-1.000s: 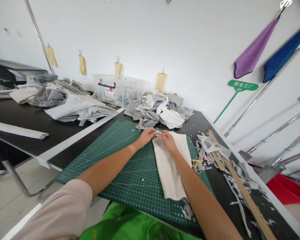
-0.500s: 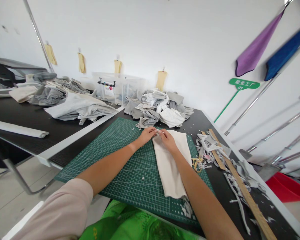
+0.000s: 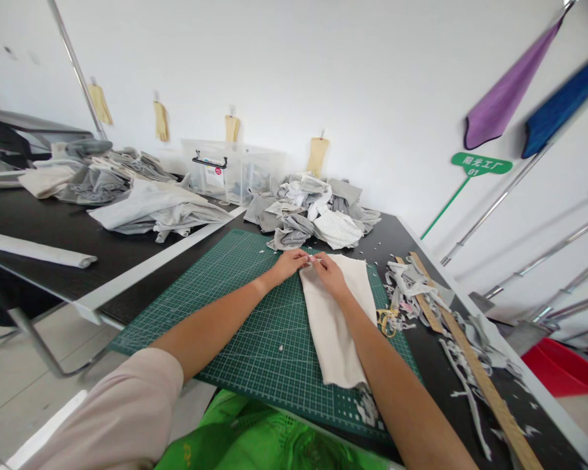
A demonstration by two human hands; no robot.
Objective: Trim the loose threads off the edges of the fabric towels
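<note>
A cream-white piece of cloth (image 3: pixel 330 326) lies lengthwise on the green cutting mat (image 3: pixel 215 313). At its far left corner my left hand (image 3: pixel 291 262) and my right hand (image 3: pixel 328 271) meet, fingertips almost touching. Both hands are closed in a pinch on the cloth's corner. The bit between the fingertips is too small to make out well. My right forearm passes over the cloth's right side. Gold-handled scissors (image 3: pixel 386 322) rest by the cloth's right edge, partly under scraps.
Behind the mat is a heap of grey and white cloths (image 3: pixel 318 209), beside a clear plastic box (image 3: pixel 215 173). More cloths (image 3: pixel 147 209) lie at left. Wooden rulers (image 3: pixel 475 359) and fabric scraps (image 3: pixel 416 281) line the right side. A rolled sheet (image 3: pixel 39 250) lies far left.
The hands stay at the cloth's corner with only tiny finger movement. The whole view has shifted very slightly; the cloth lies as before.
</note>
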